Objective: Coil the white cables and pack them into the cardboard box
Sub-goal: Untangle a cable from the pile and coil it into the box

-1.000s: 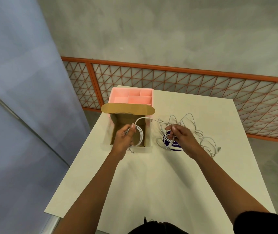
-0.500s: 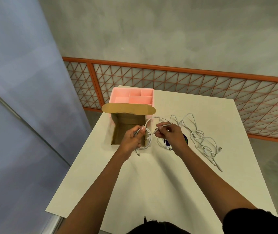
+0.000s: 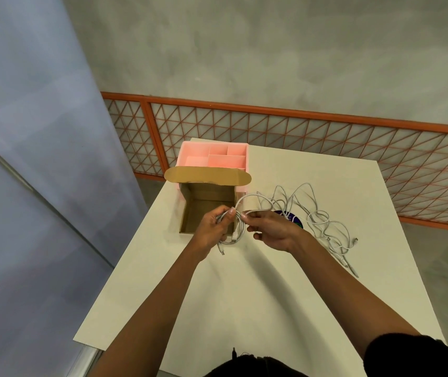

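Left wall: a grey-blue panel (image 3: 27, 159) filled the left side of the room, beside the bench.
Bench: a white bench (image 3: 244, 308) carried everything, with an orange lattice railing (image 3: 326, 131) behind its far edge.
Pink organiser: a pink tray with compartments (image 3: 214, 156) sat at the far left corner of the bench, just behind the box and partly hidden by its flap.
Cardboard box: the cardboard box (image 3: 190, 216) stood open near the left edge, its rounded lid flap raised at the back; what I could see of the inside held no cable.
Left hand: the left hand (image 3: 212, 229) hovered over the near right corner of the box, its grip pressed around a small coil of white cable (image 3: 238, 231); one plug end dangled below the hand, just above the bench.
Cable run: from the coil, the cable arched up past the box's right wall and over toward the pile.
Right hand: the right hand (image 3: 272, 229) was just beside the left, thumb and forefinger pinching the same cable right next to the coil, the other fingers loosely curled.
Dark disc: a dark round thing (image 3: 291, 217) lay on the bench behind the right hand, mostly covered.
Loose cables: the remaining white cables (image 3: 318, 219) lay in a tangle to the right, plug ends trailing toward the near right.
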Demonstrator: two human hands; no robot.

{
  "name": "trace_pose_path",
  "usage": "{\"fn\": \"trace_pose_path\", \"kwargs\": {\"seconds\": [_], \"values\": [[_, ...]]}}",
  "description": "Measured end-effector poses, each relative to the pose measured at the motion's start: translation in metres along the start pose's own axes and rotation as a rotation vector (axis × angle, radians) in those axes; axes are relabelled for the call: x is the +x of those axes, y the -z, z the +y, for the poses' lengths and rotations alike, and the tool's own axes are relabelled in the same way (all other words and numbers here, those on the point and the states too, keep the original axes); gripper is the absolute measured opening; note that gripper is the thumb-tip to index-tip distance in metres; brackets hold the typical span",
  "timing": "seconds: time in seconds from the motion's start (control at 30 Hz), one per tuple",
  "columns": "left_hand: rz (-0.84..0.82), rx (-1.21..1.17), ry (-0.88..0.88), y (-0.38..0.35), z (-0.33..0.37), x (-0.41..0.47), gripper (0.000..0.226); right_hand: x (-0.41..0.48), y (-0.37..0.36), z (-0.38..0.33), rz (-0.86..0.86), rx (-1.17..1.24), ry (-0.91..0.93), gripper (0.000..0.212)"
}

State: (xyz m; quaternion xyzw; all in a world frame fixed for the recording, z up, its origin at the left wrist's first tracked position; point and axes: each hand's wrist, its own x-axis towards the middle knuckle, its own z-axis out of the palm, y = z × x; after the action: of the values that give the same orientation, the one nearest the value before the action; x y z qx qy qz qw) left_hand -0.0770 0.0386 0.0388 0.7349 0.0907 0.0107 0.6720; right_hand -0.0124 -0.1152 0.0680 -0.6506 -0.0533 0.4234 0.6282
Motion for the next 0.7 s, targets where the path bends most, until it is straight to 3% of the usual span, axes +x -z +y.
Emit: {"fn": "trace_pose_path", "kwargs": {"seconds": [0.17, 0.3, 0.37, 0.47, 0.53, 0.7], "values": [[0.021, 0.004, -0.002, -0.002, 0.001, 0.002, 0.024, -0.001, -0.001, -0.004, -0.064, 0.043, -0.065, 0.020], [0.059, 0.030, -0.012, -0.002, 0.001, 0.007, 0.020, -0.001, -0.005, 0.000, -0.074, -0.057, 0.003, 0.003], [0.093, 0.070, -0.017, -0.004, 0.000, 0.008, 0.021, -0.002, -0.007, -0.003, -0.043, -0.105, 0.031, 0.009], [0.214, 0.141, -0.009, -0.005, -0.003, 0.011, 0.021, -0.001, -0.010, -0.009, 0.114, -0.178, 0.010, 0.036], [0.315, 0.144, 0.011, -0.001, -0.006, 0.011, 0.020, -0.004, -0.010, -0.016, 0.183, -0.253, 0.002, 0.032], [0.382, 0.153, -0.018, 0.010, -0.011, 0.010, 0.018, -0.017, -0.010, -0.034, -0.004, -0.568, 0.059, 0.024]]}}
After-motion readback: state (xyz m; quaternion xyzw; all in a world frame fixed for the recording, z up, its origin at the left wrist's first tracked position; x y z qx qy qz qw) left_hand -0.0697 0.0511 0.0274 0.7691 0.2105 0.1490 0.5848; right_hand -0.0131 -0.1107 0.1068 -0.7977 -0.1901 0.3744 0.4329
